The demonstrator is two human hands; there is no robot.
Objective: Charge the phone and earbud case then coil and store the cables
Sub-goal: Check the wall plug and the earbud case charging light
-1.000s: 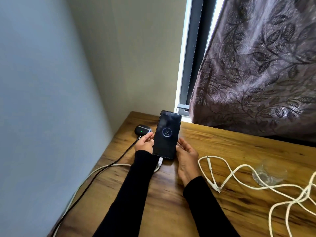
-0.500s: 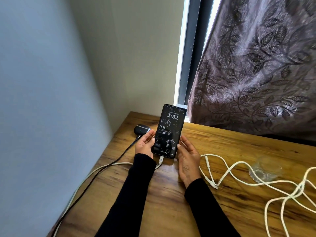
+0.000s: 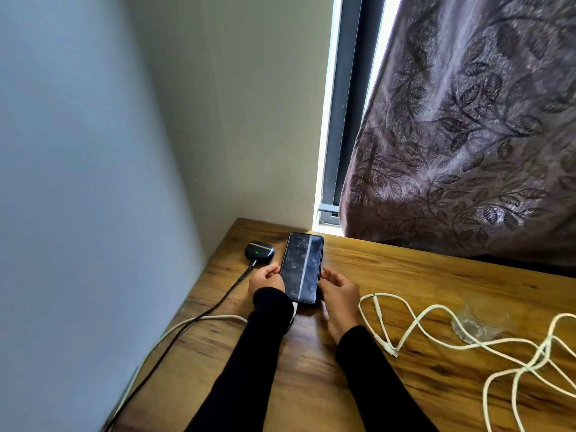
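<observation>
head-worn, wide-angle, looking forward and down from close above at a wooden table (image 3: 420, 275) in a wall corner; curtain (image 3: 467, 135) filling upper right; only one view, nothing shared.

To your left the wall (image 3: 78, 213) runs right along the table (image 3: 420, 275) edge, so nothing passes there. The earbud case (image 3: 259, 252) sits just beside the phone (image 3: 301, 269), leaving only a narrow gap. The black cable (image 3: 193, 319) and a white cable (image 3: 174, 330) cross the near-left strip. On your right, a loose white cable (image 3: 436, 316) sprawls beside a clear plastic piece (image 3: 477, 319); bare wood lies open behind them, up to the curtain (image 3: 467, 151)
</observation>
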